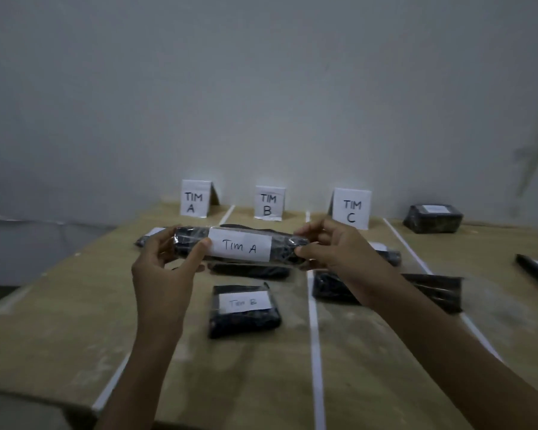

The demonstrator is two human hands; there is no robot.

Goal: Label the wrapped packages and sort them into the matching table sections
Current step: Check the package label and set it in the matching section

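- One "Tim A" package, held level above the tabletop; left hand and right hand each grip one end.
- Three signs: TIM A sign, TIM B sign, TIM C sign.
- One "Tim B" package in the middle section.

A plain, pale grey wall fills the upper half in dim, even light. A tan, dusty-looking table stands against it. Left of the table, the wall turns darker below a faint ledge.

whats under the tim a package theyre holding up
A dark wrapped package lies on the table below the held Tim A package; only its near edge shows, any label is covered.
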